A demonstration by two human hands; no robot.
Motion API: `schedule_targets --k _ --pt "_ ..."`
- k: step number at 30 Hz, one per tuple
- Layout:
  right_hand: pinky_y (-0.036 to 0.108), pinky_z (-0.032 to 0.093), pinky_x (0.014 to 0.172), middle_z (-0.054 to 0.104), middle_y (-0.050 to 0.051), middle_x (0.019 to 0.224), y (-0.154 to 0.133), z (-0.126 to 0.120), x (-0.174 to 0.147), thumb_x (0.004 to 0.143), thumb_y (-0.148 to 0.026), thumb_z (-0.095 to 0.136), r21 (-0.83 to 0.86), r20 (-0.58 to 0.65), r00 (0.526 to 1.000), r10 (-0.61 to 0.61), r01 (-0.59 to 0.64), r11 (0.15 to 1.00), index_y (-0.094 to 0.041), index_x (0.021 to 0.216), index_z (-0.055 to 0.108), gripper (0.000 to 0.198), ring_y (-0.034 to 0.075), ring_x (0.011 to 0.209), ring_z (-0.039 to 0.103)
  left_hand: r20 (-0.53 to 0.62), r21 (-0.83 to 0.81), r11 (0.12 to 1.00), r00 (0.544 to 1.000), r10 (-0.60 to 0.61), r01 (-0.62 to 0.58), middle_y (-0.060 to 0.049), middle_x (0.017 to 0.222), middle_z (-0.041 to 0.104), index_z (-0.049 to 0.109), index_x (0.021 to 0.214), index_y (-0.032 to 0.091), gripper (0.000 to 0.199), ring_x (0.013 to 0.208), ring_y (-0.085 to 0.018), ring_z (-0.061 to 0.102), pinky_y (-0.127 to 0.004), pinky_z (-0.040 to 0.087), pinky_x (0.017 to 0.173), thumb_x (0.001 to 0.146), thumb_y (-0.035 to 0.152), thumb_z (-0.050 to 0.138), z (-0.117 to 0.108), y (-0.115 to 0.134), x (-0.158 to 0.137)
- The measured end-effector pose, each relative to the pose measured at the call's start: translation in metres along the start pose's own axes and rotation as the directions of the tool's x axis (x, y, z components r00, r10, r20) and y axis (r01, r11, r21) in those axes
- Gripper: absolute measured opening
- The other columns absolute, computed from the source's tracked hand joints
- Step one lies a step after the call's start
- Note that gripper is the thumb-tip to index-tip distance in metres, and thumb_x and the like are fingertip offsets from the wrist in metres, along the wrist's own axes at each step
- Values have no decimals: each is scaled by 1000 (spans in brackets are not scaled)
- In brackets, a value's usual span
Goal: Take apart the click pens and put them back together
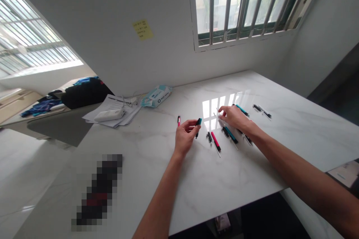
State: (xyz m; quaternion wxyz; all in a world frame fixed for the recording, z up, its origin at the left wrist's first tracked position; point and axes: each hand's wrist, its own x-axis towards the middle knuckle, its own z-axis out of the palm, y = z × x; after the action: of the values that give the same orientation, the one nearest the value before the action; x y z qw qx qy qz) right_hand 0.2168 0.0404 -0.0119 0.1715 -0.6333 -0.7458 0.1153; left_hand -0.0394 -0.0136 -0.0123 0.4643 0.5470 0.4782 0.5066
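My left hand (185, 136) is closed around a teal and black pen barrel (199, 121), whose teal end sticks up past the thumb. A black pen part shows just below those fingers. Further right, my right hand (231, 115) reaches low over the table, with thumb and forefinger pinched at a thin pale pen refill (217, 110). Between and below the hands lie a red pen barrel (215, 140), a short black pen part (209, 137) and a teal pen barrel (231, 134), with thin refills beside them. More black parts are partly hidden under my right forearm.
An assembled-looking red pen (178, 120) lies left. Another teal barrel (242, 109) and black parts (257, 108) lie beyond my right hand. A wipes pack (157, 96) and papers (130, 114) sit by the wall. A blurred dark object (98, 190) is at front left.
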Motion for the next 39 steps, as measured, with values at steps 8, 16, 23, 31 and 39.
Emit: schedule_targets --k 8,16,23,31,39 --pt "31 52 83 82 13 104 -1 5 3 96 -14 61 -69 -25 999 32 -33 997 -17 129 75 36 28 98 75 -3 30 1000 1000 10 -10 -10 98 79 80 101 16 35 81 -20 73 -30 61 69 76 40 85 -1 1 0" --pt "32 52 87 82 14 106 -2 3 1 97 -15 61 -127 -10 1000 23 -24 992 -16 137 70 41 29 103 75 -11 39 999 1000 18 -18 -10 99 80 81 101 17 34 81 -20 74 -29 61 68 77 40 85 -2 1 0" --pt "33 53 91 81 15 109 -1 4 2 97 -12 59 -133 -11 999 42 -43 990 -15 132 74 38 29 105 75 -13 42 999 1000 12 -12 -10 99 80 80 102 17 35 81 -19 74 -29 61 69 77 41 85 -3 -1 1" --pt "31 52 90 79 14 113 -1 3 5 94 -11 57 -53 -117 993 20 -27 998 -16 131 75 41 26 102 73 10 56 998 999 32 -32 -10 100 80 81 102 18 35 82 -20 74 -29 61 70 78 43 85 -3 -3 1" --pt "31 56 74 76 5 92 -19 -7 1 90 -36 67 745 -118 991 -64 131 655 -19 97 72 18 18 80 72 39 60 998 999 6 -8 -9 96 80 82 100 18 30 79 -19 74 -27 59 67 77 37 84 1 0 -1"
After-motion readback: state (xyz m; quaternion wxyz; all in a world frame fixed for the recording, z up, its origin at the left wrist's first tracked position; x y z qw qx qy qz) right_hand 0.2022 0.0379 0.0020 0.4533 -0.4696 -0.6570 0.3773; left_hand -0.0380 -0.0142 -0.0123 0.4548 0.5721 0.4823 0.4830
